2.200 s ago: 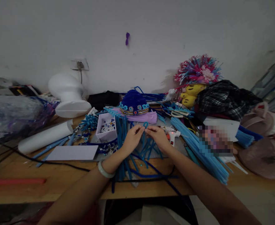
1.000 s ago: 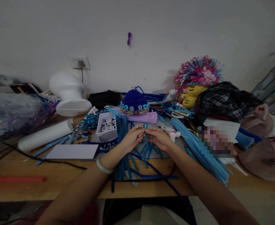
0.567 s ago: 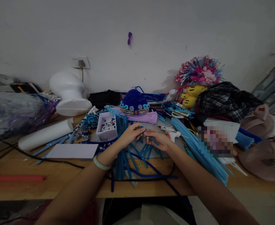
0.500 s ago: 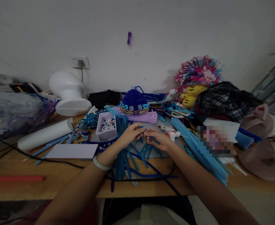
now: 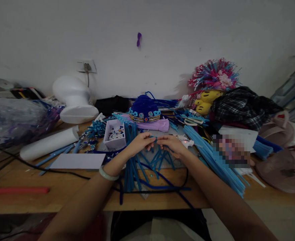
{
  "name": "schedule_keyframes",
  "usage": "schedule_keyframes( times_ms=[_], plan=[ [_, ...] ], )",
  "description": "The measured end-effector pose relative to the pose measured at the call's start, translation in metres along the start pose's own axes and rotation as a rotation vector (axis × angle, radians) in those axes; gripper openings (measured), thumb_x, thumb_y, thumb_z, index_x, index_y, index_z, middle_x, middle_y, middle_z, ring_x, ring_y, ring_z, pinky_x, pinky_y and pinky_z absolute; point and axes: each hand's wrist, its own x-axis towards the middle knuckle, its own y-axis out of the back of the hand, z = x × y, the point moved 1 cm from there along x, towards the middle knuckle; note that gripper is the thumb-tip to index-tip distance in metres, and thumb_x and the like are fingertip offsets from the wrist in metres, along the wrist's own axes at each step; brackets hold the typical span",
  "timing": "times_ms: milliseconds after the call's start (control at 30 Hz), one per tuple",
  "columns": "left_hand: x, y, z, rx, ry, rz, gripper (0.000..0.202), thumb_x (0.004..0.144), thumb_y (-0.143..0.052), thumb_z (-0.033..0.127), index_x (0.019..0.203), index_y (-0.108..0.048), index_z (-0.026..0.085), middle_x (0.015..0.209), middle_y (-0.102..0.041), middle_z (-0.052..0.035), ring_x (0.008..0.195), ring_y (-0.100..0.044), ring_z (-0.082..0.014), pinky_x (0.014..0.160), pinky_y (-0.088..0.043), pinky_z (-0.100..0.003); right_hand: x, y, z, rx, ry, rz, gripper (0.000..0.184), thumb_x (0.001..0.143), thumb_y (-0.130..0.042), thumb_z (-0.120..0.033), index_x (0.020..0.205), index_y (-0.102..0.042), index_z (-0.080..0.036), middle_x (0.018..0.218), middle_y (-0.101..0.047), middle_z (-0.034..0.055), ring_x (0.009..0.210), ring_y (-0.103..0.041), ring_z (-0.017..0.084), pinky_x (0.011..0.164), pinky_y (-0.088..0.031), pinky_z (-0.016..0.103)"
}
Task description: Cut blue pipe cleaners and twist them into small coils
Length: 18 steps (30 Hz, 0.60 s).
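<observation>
My left hand (image 5: 140, 143) and my right hand (image 5: 171, 144) meet fingertip to fingertip over the middle of the wooden table (image 5: 62, 190). Both pinch a blue pipe cleaner (image 5: 154, 138) between them, held low and roughly level. Under the hands lies a loose heap of blue pipe cleaners (image 5: 147, 164). A pale bangle (image 5: 106, 174) sits on my left wrist. A white glue gun (image 5: 186, 141) lies just right of my right hand.
A small white box of beads (image 5: 114, 134) stands left of the hands, a blue beaded cap (image 5: 144, 110) on lilac fabric behind them. A white foam head (image 5: 73, 100), paper roll (image 5: 49, 144) and white card (image 5: 78, 161) lie left. A long bundle of light-blue sticks (image 5: 212, 160), checked cloth (image 5: 242, 105) and bags crowd the right.
The pipe cleaner's looped end stood upright between my fingers; now it is turned down and held flat. Both hands have dropped slightly and stay pinched together.
</observation>
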Motion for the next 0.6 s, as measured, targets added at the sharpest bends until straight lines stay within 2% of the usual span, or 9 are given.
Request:
schedule_keyframes(
  times_ms=[200, 333, 500, 600],
  plan=[
    [-0.001, 0.002, 0.000, 0.147, -0.090, -0.063, 0.024, 0.072, -0.049, 0.038, 0.066, -0.047, 0.014, 0.048, -0.047, 0.0059, 0.040, -0.041, -0.0050, 0.041, -0.029, -0.018, -0.001, -0.002, -0.001, -0.179, 0.136, 0.002, 0.012, 0.057, -0.059, -0.019, 0.067, -0.060, -0.013, 0.055, -0.054, -0.0034, 0.047, -0.042, 0.006, 0.050, -0.033, 0.022],
    [0.000, 0.004, -0.002, 0.262, -0.120, -0.096, 0.025, 0.074, -0.045, 0.038, 0.066, -0.047, 0.015, 0.046, -0.044, 0.0065, 0.040, -0.040, -0.0053, 0.042, -0.030, -0.018, 0.000, -0.003, 0.001, -0.339, 0.336, 0.031, 0.013, 0.058, -0.057, -0.016, 0.071, -0.054, -0.015, 0.064, -0.054, -0.0033, 0.056, -0.048, 0.008, 0.057, -0.038, 0.023],
    [0.001, 0.004, -0.005, 0.245, -0.026, -0.072, 0.017, 0.070, -0.046, 0.030, 0.063, -0.047, 0.015, 0.042, -0.041, 0.0075, 0.038, -0.036, -0.0055, 0.040, -0.026, -0.019, -0.005, -0.007, 0.002, -0.732, 0.621, 0.033, 0.007, 0.066, -0.048, -0.011, 0.069, -0.049, -0.018, 0.064, -0.051, -0.0022, 0.061, -0.048, 0.011, 0.059, -0.038, 0.024],
    [0.001, 0.002, -0.006, 0.148, 0.059, -0.044, 0.010, 0.066, -0.047, 0.023, 0.061, -0.046, 0.015, 0.041, -0.036, 0.0082, 0.037, -0.031, -0.0048, 0.039, -0.023, -0.019, -0.011, -0.009, 0.001, -1.013, 0.828, -0.075, 0.014, 0.068, -0.044, -0.006, 0.069, -0.049, -0.019, 0.069, -0.053, 0.0016, 0.070, -0.048, 0.014, 0.067, -0.038, 0.028]
  ],
)
